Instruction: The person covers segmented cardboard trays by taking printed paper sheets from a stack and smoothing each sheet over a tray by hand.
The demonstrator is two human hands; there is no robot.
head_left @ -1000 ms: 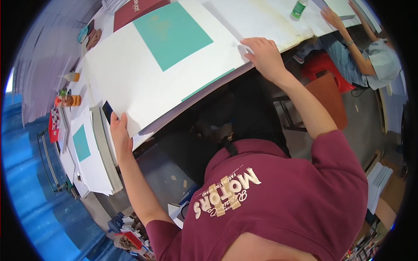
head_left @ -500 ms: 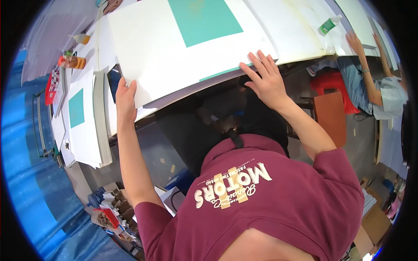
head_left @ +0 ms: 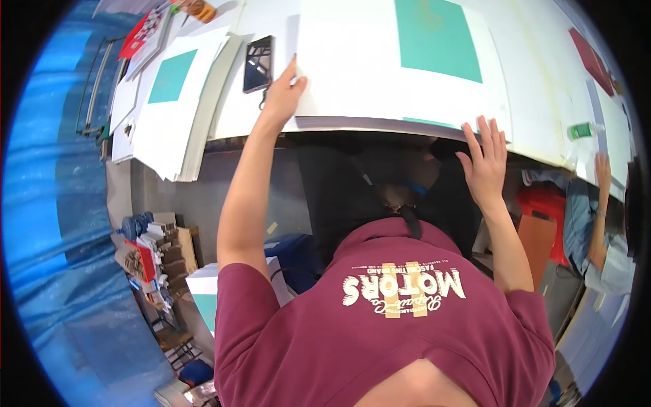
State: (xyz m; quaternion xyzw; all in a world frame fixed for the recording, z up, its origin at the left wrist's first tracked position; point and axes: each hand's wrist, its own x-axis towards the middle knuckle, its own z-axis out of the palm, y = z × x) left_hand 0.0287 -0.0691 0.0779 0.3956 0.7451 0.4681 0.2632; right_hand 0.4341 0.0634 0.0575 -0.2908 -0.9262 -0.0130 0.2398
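Note:
A large white sheet with a teal rectangle (head_left: 352, 74) lies on the white table in front of me. A thin teal strip shows along its near edge. My left hand (head_left: 283, 95) is at the sheet's left edge, index finger stretched forward and thumb apart; the other fingers are partly hidden. Just left of that hand lies a dark phone (head_left: 258, 64) with a small strap. My right hand (head_left: 487, 166) rests its spread fingertips on the sheet's near right corner, palm beyond the table edge.
Left of the phone sits a stack of white sheets (head_left: 183, 115), a teal rectangle on top. An orange-labelled bottle (head_left: 200, 9) stands farther back. To the right are a green bottle (head_left: 583, 130), a co-worker's hand (head_left: 602, 169) and a red stool (head_left: 542, 210).
The view has swung left, so the table appears farther right. A wider gap now shows between the sheet and the phone. My left thumb no longer lies over the sheet's corner.

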